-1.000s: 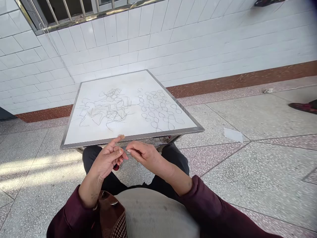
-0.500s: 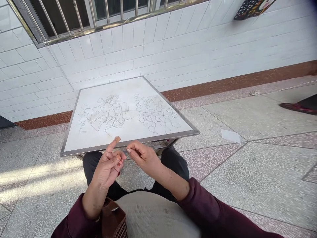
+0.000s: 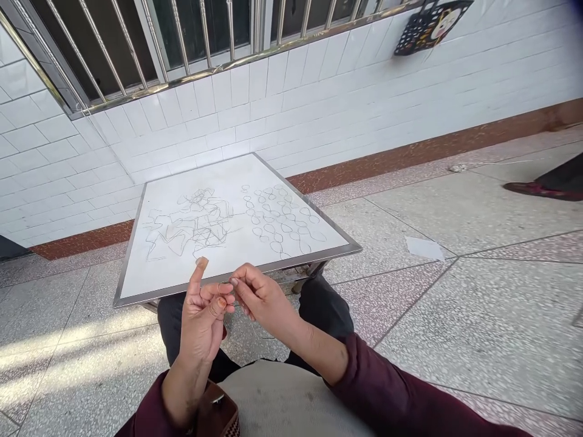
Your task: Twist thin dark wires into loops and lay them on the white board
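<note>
In front of my knees, above the table's near edge, my two hands meet fingertip to fingertip. My left hand (image 3: pixel 203 318) pinches a thin wire (image 3: pixel 220 286) between thumb and fingers, its index finger raised with a tan wrap at the tip. My right hand (image 3: pixel 268 300) is closed in a pinch on the same wire, which curves between the hands; most of it is hidden by fingers. Beyond them, a tangle of loose thin wires (image 3: pixel 195 221) lies on the left of the white table (image 3: pixel 182 285). Several wire pieces bent into linked loops (image 3: pixel 282 220) are spread on its right.
A brown bag (image 3: pixel 217 409) rests at my lap. White paper (image 3: pixel 424 249) lies on the speckled floor at right. Another person's shoe (image 3: pixel 542 191) shows at far right. A tiled wall with a barred window and a hanging patterned bag (image 3: pixel 430 27) stands behind the table.
My hands have come together, and the right fingertips now touch the left ones at the wire. My left index finger points more upright. The view has tilted slightly upward.
</note>
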The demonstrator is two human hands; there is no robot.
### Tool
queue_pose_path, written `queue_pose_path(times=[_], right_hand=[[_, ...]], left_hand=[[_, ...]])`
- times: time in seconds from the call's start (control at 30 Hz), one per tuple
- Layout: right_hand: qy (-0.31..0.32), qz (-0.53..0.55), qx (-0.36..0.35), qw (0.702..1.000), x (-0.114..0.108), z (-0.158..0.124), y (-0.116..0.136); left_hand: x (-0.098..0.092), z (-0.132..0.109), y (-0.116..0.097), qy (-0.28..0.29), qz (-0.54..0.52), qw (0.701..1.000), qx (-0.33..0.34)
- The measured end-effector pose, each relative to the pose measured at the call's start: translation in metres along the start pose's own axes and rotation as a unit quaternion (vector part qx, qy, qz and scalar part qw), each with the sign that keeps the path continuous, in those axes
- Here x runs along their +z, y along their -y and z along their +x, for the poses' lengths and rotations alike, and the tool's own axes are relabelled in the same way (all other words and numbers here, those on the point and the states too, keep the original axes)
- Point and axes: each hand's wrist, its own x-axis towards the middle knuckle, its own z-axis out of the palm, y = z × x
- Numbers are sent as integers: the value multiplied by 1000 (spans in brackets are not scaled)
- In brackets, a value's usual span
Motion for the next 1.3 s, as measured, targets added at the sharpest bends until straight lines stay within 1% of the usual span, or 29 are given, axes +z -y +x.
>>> queue_pose_path(times=[0.13,0.27,0.33,0.4,0.53,0.6,0.67,0.77,0.83,0.9,0.97,1.07,1.13,1.2,1.3], right_hand=[[-3,20,12,1000,0,-1,7],[41,54,2,998,0,-3,9],[53,80,-7,995,0,-4,10],[50,108,-6,993,0,-5,10],[49,134,11,990,1,-5,9],[51,125,7,991,0,-5,7],[55,108,-1,993,0,-6,5],[63,70,-4,996,0,-8,3],[75,25,-10,997,0,-10,4],[92,-32,-34,995,1,-13,6],[104,-84,-72,988,1,-15,8],[95,-134,-109,980,1,-17,9],[81,-144,-103,981,1,-16,8],[76,-138,-80,984,0,-16,7],[83,-116,-50,989,-2,-16,6]], left_hand=[[8,1,-2,-10,17,998,64],[11,2,-4,-18,53,992,114],[10,1,-4,-18,75,989,126],[8,0,-4,-18,97,986,131],[4,-3,-5,15,138,981,138],[3,-3,-7,36,155,977,145],[1,-3,-7,43,169,972,155],[-2,-2,-6,30,197,963,180],[-3,-1,-4,19,224,953,203],[-3,-1,-3,11,260,938,229],[-2,-1,-3,7,308,915,260],[-4,0,-7,26,390,860,327],[-6,2,-10,47,440,816,372],[-8,4,-13,63,487,767,412],[-8,7,-19,82,558,683,463]])
